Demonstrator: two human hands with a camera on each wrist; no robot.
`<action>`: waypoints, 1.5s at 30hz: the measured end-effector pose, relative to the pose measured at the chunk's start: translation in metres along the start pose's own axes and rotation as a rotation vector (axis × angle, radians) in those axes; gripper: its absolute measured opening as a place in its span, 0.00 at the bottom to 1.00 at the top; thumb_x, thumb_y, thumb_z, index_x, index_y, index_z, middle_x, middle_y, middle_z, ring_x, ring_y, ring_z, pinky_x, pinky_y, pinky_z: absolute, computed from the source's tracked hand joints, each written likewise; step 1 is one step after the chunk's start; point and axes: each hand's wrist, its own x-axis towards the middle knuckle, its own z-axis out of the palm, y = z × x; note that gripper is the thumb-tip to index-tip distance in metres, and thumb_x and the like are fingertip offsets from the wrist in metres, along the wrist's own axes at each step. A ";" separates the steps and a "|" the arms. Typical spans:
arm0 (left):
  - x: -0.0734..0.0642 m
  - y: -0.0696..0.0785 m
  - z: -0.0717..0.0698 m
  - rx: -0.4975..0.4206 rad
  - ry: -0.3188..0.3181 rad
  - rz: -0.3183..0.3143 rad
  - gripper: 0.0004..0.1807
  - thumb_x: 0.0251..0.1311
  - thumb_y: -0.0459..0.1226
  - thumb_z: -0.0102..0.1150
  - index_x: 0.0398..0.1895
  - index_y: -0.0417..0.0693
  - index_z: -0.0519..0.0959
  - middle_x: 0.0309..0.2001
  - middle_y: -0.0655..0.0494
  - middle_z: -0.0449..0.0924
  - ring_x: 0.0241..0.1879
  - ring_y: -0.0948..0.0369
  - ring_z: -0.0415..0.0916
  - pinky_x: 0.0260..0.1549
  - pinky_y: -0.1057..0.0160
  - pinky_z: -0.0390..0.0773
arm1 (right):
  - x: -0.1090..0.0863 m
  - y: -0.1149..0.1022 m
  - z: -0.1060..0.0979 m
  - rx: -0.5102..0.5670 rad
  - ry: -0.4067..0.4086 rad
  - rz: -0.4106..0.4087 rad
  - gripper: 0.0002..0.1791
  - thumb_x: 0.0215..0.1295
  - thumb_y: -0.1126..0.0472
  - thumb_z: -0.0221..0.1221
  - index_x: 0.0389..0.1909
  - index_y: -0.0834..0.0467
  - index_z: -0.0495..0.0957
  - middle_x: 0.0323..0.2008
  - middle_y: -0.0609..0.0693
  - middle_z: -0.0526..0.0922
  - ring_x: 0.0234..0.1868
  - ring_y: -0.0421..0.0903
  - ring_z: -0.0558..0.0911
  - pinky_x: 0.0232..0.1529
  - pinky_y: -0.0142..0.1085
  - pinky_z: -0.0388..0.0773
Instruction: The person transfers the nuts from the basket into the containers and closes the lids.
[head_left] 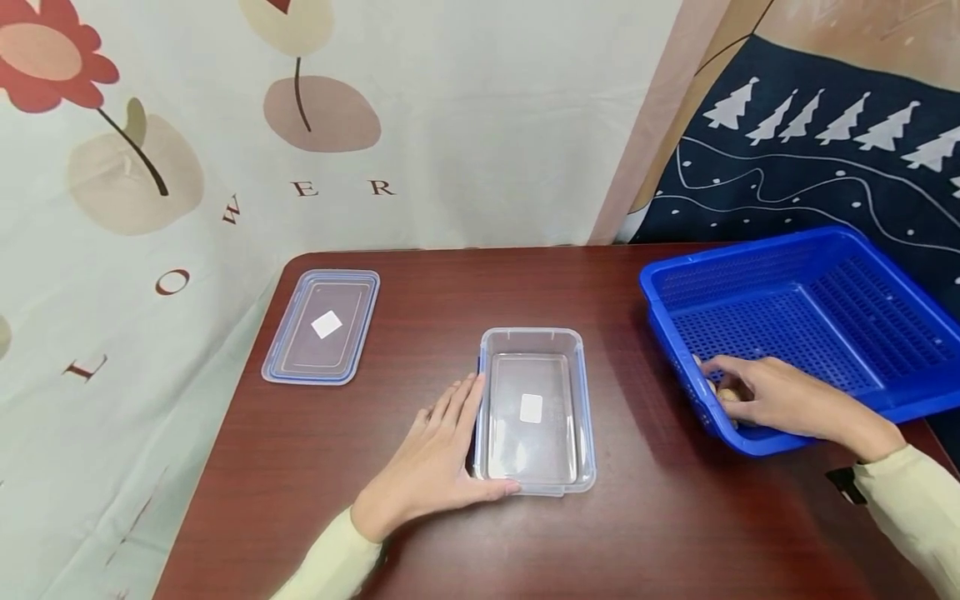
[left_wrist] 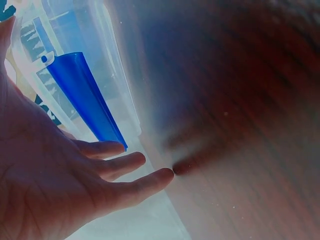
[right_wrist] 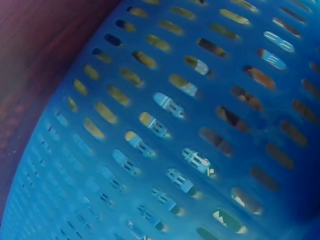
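A clear plastic food container (head_left: 532,450) with a blue side clip (left_wrist: 82,95) stands on the table without its lid. My left hand (head_left: 431,462) lies along its left side, fingers straight, the thumb at the near rim. The wrist view shows the fingertips (left_wrist: 161,176) by the clip. To the right, my right hand (head_left: 780,396) reaches into a blue perforated basket (head_left: 847,308). Its thumb and fingers curl round small, tan, roundish things (head_left: 727,395) in the near left corner, largely hidden by the hand. In the right wrist view the basket's slotted wall (right_wrist: 165,125) covers the hand.
A clear lid with a blue edge (head_left: 324,321) lies at the left of the dark brown table (head_left: 450,292). White squares mark both the lid and the container's bottom. Behind the table hang a patterned pale cloth (head_left: 480,133) and a dark cloth with white trees (head_left: 810,158).
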 end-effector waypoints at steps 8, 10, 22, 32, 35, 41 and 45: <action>-0.002 -0.002 -0.006 -0.006 -0.013 0.000 0.77 0.52 0.82 0.62 0.92 0.51 0.39 0.87 0.43 0.49 0.84 0.42 0.50 0.68 0.24 0.63 | 0.000 0.002 -0.006 0.006 -0.006 0.036 0.18 0.68 0.62 0.73 0.55 0.62 0.82 0.35 0.39 0.84 0.34 0.37 0.79 0.35 0.35 0.78; -0.003 -0.004 -0.008 -0.013 -0.014 -0.002 0.77 0.51 0.82 0.63 0.92 0.51 0.40 0.87 0.43 0.49 0.84 0.42 0.50 0.67 0.24 0.64 | -0.001 0.003 -0.008 -0.002 -0.012 0.037 0.18 0.67 0.62 0.74 0.54 0.61 0.83 0.34 0.38 0.83 0.34 0.37 0.79 0.36 0.36 0.78; -0.002 -0.005 -0.007 -0.033 -0.016 -0.001 0.77 0.52 0.82 0.62 0.92 0.54 0.38 0.88 0.46 0.47 0.85 0.43 0.48 0.69 0.24 0.61 | -0.013 0.003 -0.007 -0.056 0.174 -0.003 0.12 0.68 0.60 0.76 0.49 0.52 0.88 0.27 0.33 0.79 0.28 0.33 0.74 0.29 0.34 0.72; 0.002 -0.007 -0.009 -0.037 -0.036 0.008 0.75 0.54 0.81 0.62 0.92 0.51 0.39 0.88 0.43 0.45 0.85 0.44 0.45 0.72 0.27 0.59 | -0.020 -0.005 -0.001 -0.023 0.505 0.003 0.15 0.67 0.60 0.77 0.52 0.52 0.88 0.21 0.39 0.72 0.22 0.37 0.68 0.21 0.34 0.61; 0.002 -0.007 -0.009 -0.050 -0.034 0.006 0.76 0.53 0.81 0.63 0.92 0.51 0.38 0.88 0.44 0.45 0.85 0.44 0.45 0.72 0.27 0.58 | -0.018 -0.012 0.000 0.036 0.588 0.028 0.15 0.68 0.60 0.76 0.53 0.52 0.88 0.20 0.42 0.72 0.22 0.39 0.68 0.20 0.35 0.60; 0.003 -0.006 -0.008 -0.063 -0.032 0.017 0.77 0.52 0.80 0.65 0.92 0.51 0.37 0.88 0.45 0.46 0.86 0.45 0.44 0.72 0.27 0.59 | -0.015 -0.032 0.005 0.171 0.747 0.058 0.16 0.65 0.63 0.77 0.52 0.51 0.90 0.21 0.45 0.73 0.23 0.37 0.69 0.22 0.33 0.60; 0.003 -0.006 -0.007 -0.068 -0.034 0.029 0.77 0.52 0.79 0.66 0.92 0.50 0.38 0.88 0.46 0.47 0.86 0.46 0.44 0.72 0.27 0.58 | -0.012 -0.046 0.010 0.198 0.775 0.026 0.17 0.64 0.66 0.77 0.53 0.51 0.90 0.21 0.45 0.74 0.23 0.35 0.69 0.20 0.33 0.60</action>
